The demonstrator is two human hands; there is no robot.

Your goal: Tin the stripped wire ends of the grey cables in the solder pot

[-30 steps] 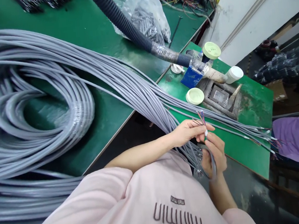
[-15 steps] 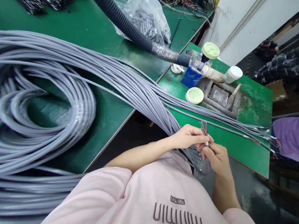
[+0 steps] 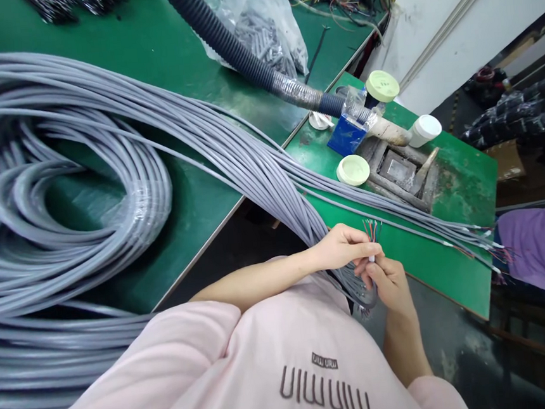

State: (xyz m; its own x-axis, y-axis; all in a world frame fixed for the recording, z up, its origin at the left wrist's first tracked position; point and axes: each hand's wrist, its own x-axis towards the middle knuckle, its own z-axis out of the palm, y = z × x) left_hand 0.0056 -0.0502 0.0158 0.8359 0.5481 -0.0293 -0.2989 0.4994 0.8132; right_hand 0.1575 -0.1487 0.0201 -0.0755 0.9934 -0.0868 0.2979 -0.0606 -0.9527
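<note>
Head camera view, looking down past a pink shirt: both hands met at the near side of a green table (image 3: 431, 273). Between them was one cable end (image 3: 371, 259), its white collar visible and its thin coloured wires (image 3: 372, 226) fanned upward, free of the fingers.

The left hand (image 3: 345, 246) pinched it between thumb and fingers, just under the bare wires, probably to keep them gathered at the base. The right hand (image 3: 392, 283) pinched just below, thumb against fingers, seemingly to steady the cable.

A thick bundle of grey cables (image 3: 270, 173) ran from a large coil (image 3: 148, 202) at the left. Part crossed the table behind the hands, ends lying together at its far right edge; part hung beside the hands, perhaps to be within reach.

Beyond stood a grimy square frame (image 3: 420, 200), with a ribbed hose (image 3: 234, 45) leading to its edge, possibly for drawing off fumes.
</note>
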